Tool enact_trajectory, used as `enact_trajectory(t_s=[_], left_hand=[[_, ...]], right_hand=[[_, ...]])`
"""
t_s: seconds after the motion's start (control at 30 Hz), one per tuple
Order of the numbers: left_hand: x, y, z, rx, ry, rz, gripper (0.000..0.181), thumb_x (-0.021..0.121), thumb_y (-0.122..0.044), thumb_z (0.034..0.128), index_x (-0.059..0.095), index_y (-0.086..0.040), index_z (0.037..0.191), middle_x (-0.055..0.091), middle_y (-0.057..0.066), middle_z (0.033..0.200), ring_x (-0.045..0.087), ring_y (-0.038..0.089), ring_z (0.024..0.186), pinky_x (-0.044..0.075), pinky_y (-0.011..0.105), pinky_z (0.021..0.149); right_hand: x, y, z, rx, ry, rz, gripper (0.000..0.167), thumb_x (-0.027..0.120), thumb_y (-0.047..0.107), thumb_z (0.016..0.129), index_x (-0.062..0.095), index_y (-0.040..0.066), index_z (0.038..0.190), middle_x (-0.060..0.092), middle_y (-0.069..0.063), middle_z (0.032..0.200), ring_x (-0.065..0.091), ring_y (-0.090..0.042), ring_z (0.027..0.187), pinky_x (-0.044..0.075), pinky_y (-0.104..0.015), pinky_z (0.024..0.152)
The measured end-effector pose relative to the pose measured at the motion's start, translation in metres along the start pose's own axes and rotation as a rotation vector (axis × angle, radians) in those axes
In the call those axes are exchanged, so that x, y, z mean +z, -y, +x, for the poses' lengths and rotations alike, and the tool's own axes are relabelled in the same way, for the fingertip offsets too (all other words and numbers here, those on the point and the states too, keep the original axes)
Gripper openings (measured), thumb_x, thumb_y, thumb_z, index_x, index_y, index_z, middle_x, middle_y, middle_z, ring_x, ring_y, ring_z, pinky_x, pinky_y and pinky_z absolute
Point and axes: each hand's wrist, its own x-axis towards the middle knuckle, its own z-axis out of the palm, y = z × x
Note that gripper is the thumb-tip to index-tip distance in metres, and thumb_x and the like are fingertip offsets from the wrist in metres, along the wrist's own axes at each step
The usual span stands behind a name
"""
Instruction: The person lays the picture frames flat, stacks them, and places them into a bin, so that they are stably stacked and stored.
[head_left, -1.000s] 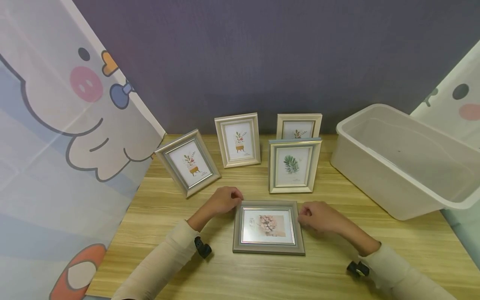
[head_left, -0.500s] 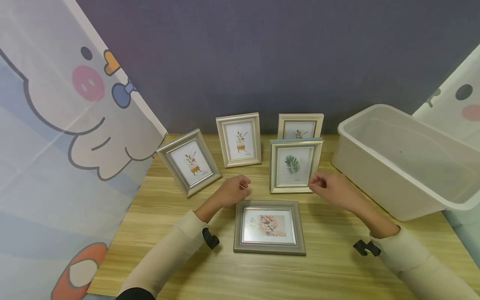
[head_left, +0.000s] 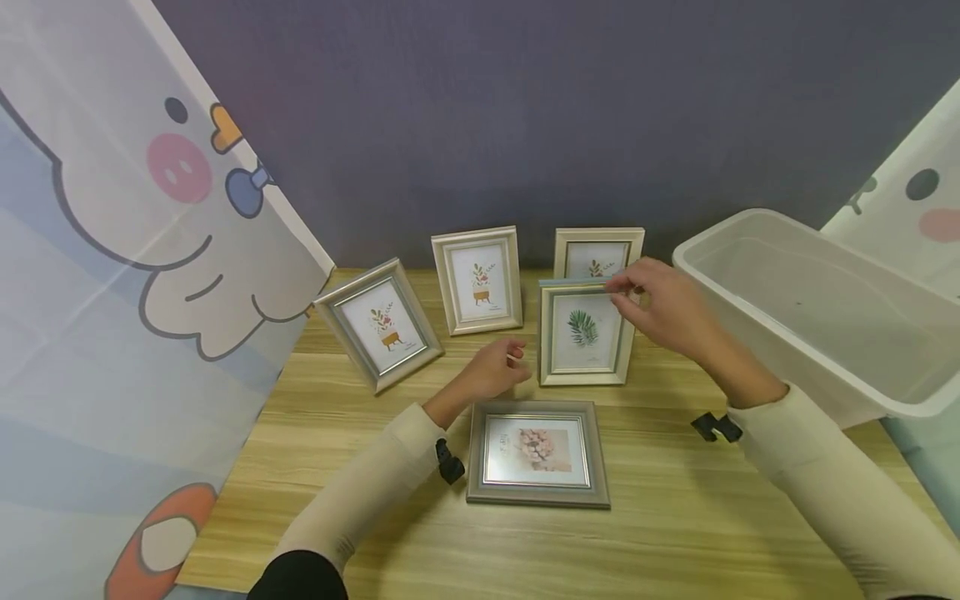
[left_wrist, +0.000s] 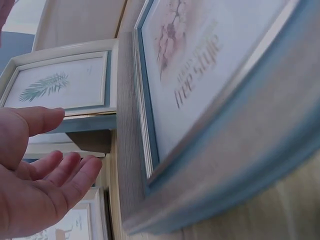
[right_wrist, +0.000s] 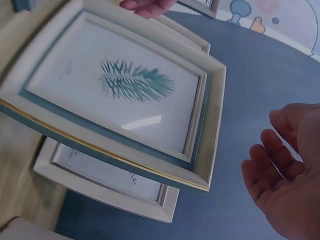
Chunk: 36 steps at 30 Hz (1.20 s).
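The green-leaf frame (head_left: 585,333) stands upright. By its top right corner is my right hand (head_left: 663,304); in the right wrist view a gap separates the loosely bent fingers of that hand (right_wrist: 285,170) from the leaf frame (right_wrist: 125,90). My left hand (head_left: 495,369), empty with fingers apart, hovers between that frame and the flower-photo frame (head_left: 538,496), which lies flat. The left wrist view shows the left hand (left_wrist: 45,175) beside the leaf frame (left_wrist: 112,100), not touching it.
Behind the leaf frame stands a cream frame (head_left: 561,250), partly hidden. Two potted-plant frames (head_left: 513,283) (head_left: 411,371) stand to the left. A white bin (head_left: 757,333) is at the right, and a dark wall (head_left: 495,125) rises behind the table (head_left: 675,517).
My right hand has left the flat frame's right side and risen to the leaf frame's top right corner. The left hand has let go of the flat frame's corner and moved up and right.
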Motion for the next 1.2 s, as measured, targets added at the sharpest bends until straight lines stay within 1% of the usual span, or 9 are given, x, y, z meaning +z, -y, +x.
enact_trajectory(t_s=[0.1,0.17,0.27,0.37,0.47,0.6,0.8,1.03,1.2], left_hand=[[0.005,-0.003,0.008,-0.004,-0.019,-0.008,0.057,0.072,-0.016,0.0944,0.050,-0.002,0.145,0.062,0.016,0.132,0.066,0.030,0.117,0.058,0.037,0.095],[0.009,-0.005,0.013,-0.007,-0.025,-0.014,0.057,0.072,-0.015,0.0941,0.049,-0.001,0.144,0.062,0.017,0.131,0.066,0.029,0.117,0.058,0.037,0.095],[0.014,-0.007,0.019,-0.006,-0.035,-0.020,0.056,0.073,-0.016,0.0937,0.050,0.000,0.142,0.062,0.016,0.130,0.066,0.028,0.116,0.057,0.036,0.096],[0.018,-0.008,0.023,-0.006,-0.044,-0.016,0.054,0.073,-0.017,0.0934,0.051,0.002,0.139,0.064,0.014,0.127,0.066,0.024,0.113,0.057,0.033,0.095],[0.020,-0.010,0.025,-0.008,-0.044,-0.019,0.049,0.071,-0.016,0.0936,0.052,0.002,0.135,0.064,0.011,0.118,0.063,0.020,0.105,0.056,0.031,0.091],[0.020,-0.010,0.025,-0.009,-0.042,-0.026,0.042,0.070,-0.015,0.0947,0.053,0.000,0.129,0.062,0.006,0.109,0.058,0.016,0.096,0.054,0.029,0.085],[0.020,-0.011,0.025,-0.009,-0.046,-0.020,0.031,0.070,-0.016,0.0954,0.056,-0.002,0.119,0.062,0.006,0.107,0.058,0.015,0.094,0.053,0.027,0.081],[0.020,-0.014,0.025,-0.016,-0.059,-0.012,0.028,0.071,-0.018,0.0954,0.057,-0.005,0.116,0.063,0.006,0.105,0.058,0.014,0.092,0.052,0.026,0.079],[0.020,-0.012,0.024,-0.016,-0.059,-0.029,0.028,0.071,-0.018,0.0959,0.056,-0.005,0.116,0.063,0.006,0.106,0.059,0.015,0.094,0.053,0.026,0.081]], right_hand=[[0.001,-0.001,0.014,0.025,0.093,-0.042,0.024,0.070,0.010,0.095,0.072,0.004,0.118,0.068,-0.017,0.119,0.061,-0.038,0.114,0.050,-0.057,0.095],[0.003,-0.003,0.021,0.029,0.154,-0.052,0.031,0.070,0.012,0.096,0.069,0.005,0.126,0.064,-0.019,0.128,0.056,-0.041,0.123,0.045,-0.060,0.103],[0.010,-0.007,0.029,0.019,0.205,-0.047,0.037,0.069,0.013,0.096,0.065,0.003,0.132,0.061,-0.022,0.133,0.053,-0.043,0.127,0.042,-0.061,0.107],[0.016,-0.011,0.035,0.008,0.230,-0.066,0.039,0.067,0.015,0.097,0.063,0.003,0.134,0.061,-0.024,0.133,0.053,-0.043,0.127,0.043,-0.060,0.107],[0.021,-0.012,0.038,0.003,0.250,-0.091,0.038,0.066,0.015,0.099,0.064,0.003,0.134,0.063,-0.023,0.131,0.056,-0.043,0.124,0.046,-0.060,0.104],[0.025,-0.012,0.039,-0.003,0.254,-0.142,0.034,0.066,0.015,0.098,0.068,0.004,0.131,0.067,-0.021,0.125,0.061,-0.042,0.117,0.049,-0.059,0.099],[0.028,-0.011,0.040,-0.040,0.224,-0.211,0.032,0.068,0.013,0.097,0.070,0.004,0.128,0.068,-0.019,0.119,0.064,-0.040,0.110,0.051,-0.057,0.096],[0.031,-0.011,0.040,-0.053,0.188,-0.242,0.031,0.069,0.011,0.097,0.071,0.005,0.127,0.069,-0.017,0.116,0.065,-0.037,0.105,0.054,-0.054,0.086],[0.032,-0.011,0.040,-0.069,0.164,-0.251,0.028,0.070,0.009,0.095,0.072,0.006,0.124,0.070,-0.017,0.115,0.065,-0.037,0.106,0.054,-0.055,0.086]])
